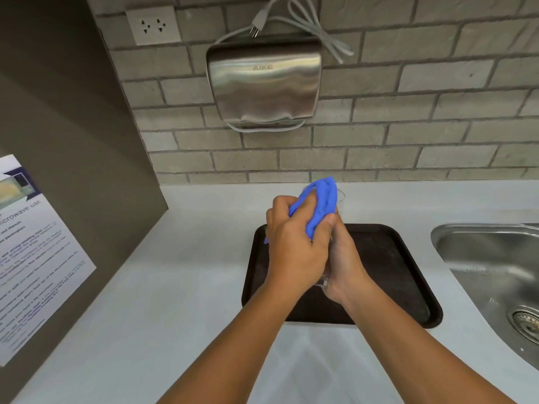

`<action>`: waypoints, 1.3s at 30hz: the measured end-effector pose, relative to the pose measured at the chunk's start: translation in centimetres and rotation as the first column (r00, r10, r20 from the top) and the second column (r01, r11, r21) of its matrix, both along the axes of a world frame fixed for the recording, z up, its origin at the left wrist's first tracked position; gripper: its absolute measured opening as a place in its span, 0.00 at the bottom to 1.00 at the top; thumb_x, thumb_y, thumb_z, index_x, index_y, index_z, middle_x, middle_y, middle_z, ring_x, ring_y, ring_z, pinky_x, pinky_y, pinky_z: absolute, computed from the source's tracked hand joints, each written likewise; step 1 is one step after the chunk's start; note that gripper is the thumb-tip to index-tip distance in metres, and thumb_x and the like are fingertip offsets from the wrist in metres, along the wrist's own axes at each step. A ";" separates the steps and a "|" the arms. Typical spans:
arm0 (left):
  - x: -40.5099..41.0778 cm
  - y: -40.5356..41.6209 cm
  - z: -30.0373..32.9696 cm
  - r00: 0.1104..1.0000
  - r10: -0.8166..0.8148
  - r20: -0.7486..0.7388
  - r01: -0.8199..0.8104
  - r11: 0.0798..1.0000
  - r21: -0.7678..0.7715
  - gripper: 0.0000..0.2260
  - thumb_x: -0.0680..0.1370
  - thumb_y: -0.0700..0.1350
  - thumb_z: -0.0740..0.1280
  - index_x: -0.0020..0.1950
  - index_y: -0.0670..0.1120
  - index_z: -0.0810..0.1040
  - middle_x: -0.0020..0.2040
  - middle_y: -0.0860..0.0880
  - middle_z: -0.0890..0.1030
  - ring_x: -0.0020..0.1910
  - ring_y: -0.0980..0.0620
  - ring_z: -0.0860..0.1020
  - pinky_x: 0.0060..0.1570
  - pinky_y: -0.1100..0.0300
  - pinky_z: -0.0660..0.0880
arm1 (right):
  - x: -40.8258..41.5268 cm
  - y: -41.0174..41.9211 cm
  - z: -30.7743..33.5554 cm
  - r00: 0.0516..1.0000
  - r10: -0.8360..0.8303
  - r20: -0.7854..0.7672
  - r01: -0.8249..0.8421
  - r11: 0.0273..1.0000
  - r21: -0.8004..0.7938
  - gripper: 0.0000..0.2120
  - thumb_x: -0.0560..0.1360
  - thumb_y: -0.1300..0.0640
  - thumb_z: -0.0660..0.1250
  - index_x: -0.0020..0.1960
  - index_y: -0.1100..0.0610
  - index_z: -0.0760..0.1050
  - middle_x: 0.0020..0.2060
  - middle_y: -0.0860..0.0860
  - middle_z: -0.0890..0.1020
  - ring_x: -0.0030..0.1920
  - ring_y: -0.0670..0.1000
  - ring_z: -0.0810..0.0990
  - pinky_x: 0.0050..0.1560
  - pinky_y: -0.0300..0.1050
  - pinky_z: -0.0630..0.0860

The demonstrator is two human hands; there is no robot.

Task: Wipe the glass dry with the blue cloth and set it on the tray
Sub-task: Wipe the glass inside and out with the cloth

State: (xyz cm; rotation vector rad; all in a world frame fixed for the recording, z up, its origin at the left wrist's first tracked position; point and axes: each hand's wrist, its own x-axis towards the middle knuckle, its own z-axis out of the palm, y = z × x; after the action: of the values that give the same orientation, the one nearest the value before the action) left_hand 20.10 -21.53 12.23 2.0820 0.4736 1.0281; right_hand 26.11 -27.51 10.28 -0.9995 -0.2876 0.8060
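Note:
My left hand (294,243) grips the blue cloth (320,205) and presses it over the clear glass (340,196). My right hand (345,258) holds the glass from the right and below. Most of the glass is hidden by the cloth and both hands; only its rim near the top and its base (322,282) between the palms show. Both hands are held above the dark brown tray (393,258), which lies flat on the white counter. The cloth's upper end sticks out past the glass rim.
A steel sink (495,263) with a drain is set into the counter to the right of the tray. A steel hand dryer (264,86) with a loose cord hangs on the brick wall. A dark cabinet side with a printed notice (32,252) stands at left.

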 end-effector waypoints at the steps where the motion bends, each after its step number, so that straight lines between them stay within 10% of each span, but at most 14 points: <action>1: 0.0 -0.1 0.1 1.000 0.000 -0.002 0.000 1.000 -0.011 0.21 0.77 0.54 0.64 0.68 0.49 0.75 0.55 0.53 0.67 0.58 0.52 0.71 0.56 0.64 0.72 | -0.1 0.0 0.2 1.000 -0.001 -0.001 0.001 1.000 0.002 0.27 0.69 0.31 0.64 0.54 0.49 0.87 0.55 0.54 0.88 0.57 0.55 0.86 0.62 0.58 0.79; 7: 0.1 1.3 1.6 0.999 -0.007 -0.051 -0.011 0.939 -0.343 0.12 0.80 0.55 0.61 0.48 0.47 0.78 0.52 0.47 0.74 0.42 0.56 0.77 0.43 0.65 0.74 | -0.2 -0.4 0.3 0.996 0.015 -0.092 -0.011 0.999 0.043 0.34 0.69 0.31 0.62 0.58 0.56 0.84 0.52 0.59 0.88 0.47 0.58 0.88 0.48 0.54 0.83; 14: -0.2 2.2 2.2 0.991 -0.130 -0.020 0.060 0.586 -0.808 0.09 0.81 0.54 0.61 0.48 0.53 0.78 0.43 0.41 0.83 0.40 0.40 0.80 0.46 0.39 0.80 | 0.4 -1.2 0.6 0.995 0.079 -0.068 -0.072 0.992 0.104 0.32 0.67 0.32 0.61 0.48 0.58 0.84 0.38 0.59 0.86 0.35 0.58 0.87 0.37 0.53 0.84; 19: -0.3 1.9 1.9 0.988 -0.055 0.141 0.113 0.889 -0.444 0.06 0.80 0.57 0.60 0.46 0.68 0.73 0.55 0.50 0.76 0.43 0.52 0.81 0.38 0.61 0.81 | 0.6 -0.5 1.1 0.998 0.043 -0.052 -0.043 0.999 -0.007 0.44 0.66 0.27 0.63 0.67 0.61 0.77 0.57 0.65 0.85 0.49 0.61 0.87 0.51 0.60 0.83; 26: 0.1 2.1 1.7 0.995 -0.025 0.100 0.065 0.905 -0.419 0.03 0.81 0.54 0.59 0.49 0.63 0.71 0.55 0.51 0.72 0.44 0.56 0.78 0.44 0.63 0.77 | 0.7 1.0 1.0 0.992 -0.123 0.026 0.125 0.978 -0.167 0.38 0.69 0.27 0.64 0.57 0.61 0.78 0.44 0.60 0.87 0.41 0.58 0.87 0.43 0.54 0.82; 36: 0.4 0.6 0.4 0.985 0.081 0.154 -0.060 0.989 -0.138 0.17 0.80 0.51 0.63 0.66 0.47 0.74 0.55 0.52 0.68 0.50 0.57 0.76 0.44 0.77 0.71 | 0.2 0.4 0.6 0.990 0.006 0.139 0.011 0.992 -0.124 0.43 0.55 0.24 0.72 0.62 0.50 0.82 0.59 0.56 0.86 0.60 0.58 0.85 0.65 0.65 0.77; 39: 0.2 0.8 1.2 0.987 0.067 0.146 -0.039 0.981 -0.188 0.12 0.80 0.52 0.62 0.57 0.47 0.78 0.52 0.51 0.70 0.44 0.58 0.76 0.42 0.75 0.71 | 0.4 0.1 0.6 0.996 0.038 0.076 -0.034 0.998 -0.053 0.44 0.57 0.26 0.73 0.63 0.53 0.82 0.60 0.59 0.85 0.60 0.60 0.84 0.65 0.62 0.78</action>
State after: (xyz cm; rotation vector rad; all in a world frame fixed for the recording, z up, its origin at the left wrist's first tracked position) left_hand 20.28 -20.70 13.41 1.8216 0.5283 1.1211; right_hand 26.50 -27.38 10.88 -1.0783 -0.3532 0.8121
